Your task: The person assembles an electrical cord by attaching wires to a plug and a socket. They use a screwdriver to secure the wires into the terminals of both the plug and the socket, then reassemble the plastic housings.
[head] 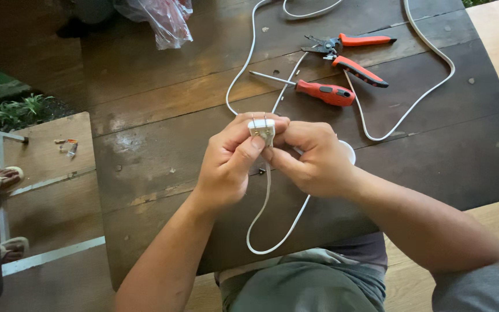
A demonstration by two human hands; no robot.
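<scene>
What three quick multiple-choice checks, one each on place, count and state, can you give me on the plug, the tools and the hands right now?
1. Where does the red-handled screwdriver lie?
A. On the dark wooden table, beyond the hands
B. On the person's lap
C. On the bench at left

2. How many metal pins stick up from the white plug?
A. None
B. Two
C. Four

3. How is the plug held?
A. Lying loose on the table
B. In the left hand alone
C. Between the fingers of the left hand and the right hand

Key: 1 A, it rests on the tabletop just below the red-handled pliers. 2 B, two thin pins show above the plug body. 3 C, both thumbs and forefingers pinch it above the table, with the white cable looping down from it.
</scene>
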